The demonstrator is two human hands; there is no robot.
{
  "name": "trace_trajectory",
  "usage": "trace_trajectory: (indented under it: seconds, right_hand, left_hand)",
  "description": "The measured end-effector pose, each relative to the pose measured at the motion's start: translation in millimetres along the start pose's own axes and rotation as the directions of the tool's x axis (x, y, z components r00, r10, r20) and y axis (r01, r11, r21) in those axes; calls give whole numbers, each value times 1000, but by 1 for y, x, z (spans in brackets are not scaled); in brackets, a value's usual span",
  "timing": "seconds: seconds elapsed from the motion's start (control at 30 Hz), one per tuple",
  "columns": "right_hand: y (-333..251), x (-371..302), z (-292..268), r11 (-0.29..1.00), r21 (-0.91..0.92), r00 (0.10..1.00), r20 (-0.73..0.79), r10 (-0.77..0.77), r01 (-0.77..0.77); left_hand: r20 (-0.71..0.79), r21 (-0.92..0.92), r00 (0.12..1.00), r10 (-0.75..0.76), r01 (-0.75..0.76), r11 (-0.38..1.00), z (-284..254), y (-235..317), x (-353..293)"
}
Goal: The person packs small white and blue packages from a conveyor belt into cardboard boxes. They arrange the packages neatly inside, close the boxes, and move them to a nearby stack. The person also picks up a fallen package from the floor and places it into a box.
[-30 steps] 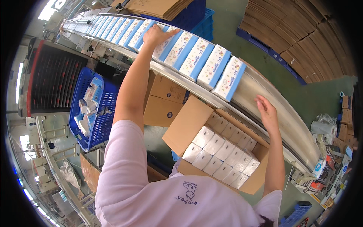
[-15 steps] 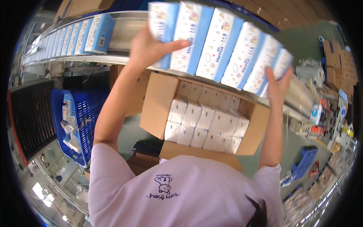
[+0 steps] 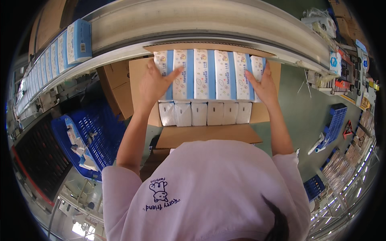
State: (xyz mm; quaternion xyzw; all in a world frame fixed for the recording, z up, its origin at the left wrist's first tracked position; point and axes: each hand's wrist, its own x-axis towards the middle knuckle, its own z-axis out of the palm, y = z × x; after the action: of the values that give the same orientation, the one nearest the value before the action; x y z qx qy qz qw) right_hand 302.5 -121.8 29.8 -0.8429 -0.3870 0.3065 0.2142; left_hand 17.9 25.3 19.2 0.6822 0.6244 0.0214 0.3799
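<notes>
A row of several blue-and-white tissue packs (image 3: 205, 76) is squeezed between my two hands, over the far part of an open cardboard box (image 3: 209, 135). My left hand (image 3: 155, 84) closes on the row's left end, its thumb lying across the front faces. At the right end, my right hand (image 3: 263, 86) presses in the same way, thumb on the last packs. Nearer me inside the box, a row of white packs (image 3: 207, 114) stands side by side. The held row hides the rest of the box's contents.
Beyond the box runs a conveyor (image 3: 193, 20) with a metal rail. More tissue packs (image 3: 60, 50) stand in line on it at the left. A blue plastic basket (image 3: 94, 138) holding loose packs is at my left. A blue crate (image 3: 335, 124) lies on the floor at right.
Both hands have brought the row of packs from above the conveyor down and nearer, over the box. It now covers the box's far rows. My view has shifted too.
</notes>
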Motion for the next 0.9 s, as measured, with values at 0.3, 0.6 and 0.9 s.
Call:
trace_trajectory:
  seconds: [0.3,0.6,0.9]
  right_hand:
    - [-58,10,2,696,-470,797,549,-251,543]
    - [-35,-14,11,815,-517,842,-289,-455,263]
    - [38,4,45,917,-254,730,-555,-399,308]
  left_hand:
    - [544,348,660,518,-739,576,-6,17,17]
    - [-320,384,743,588,-466,797,-8,-12,-9]
    - [-189,-138,964,186,-213,967,26,-77,3]
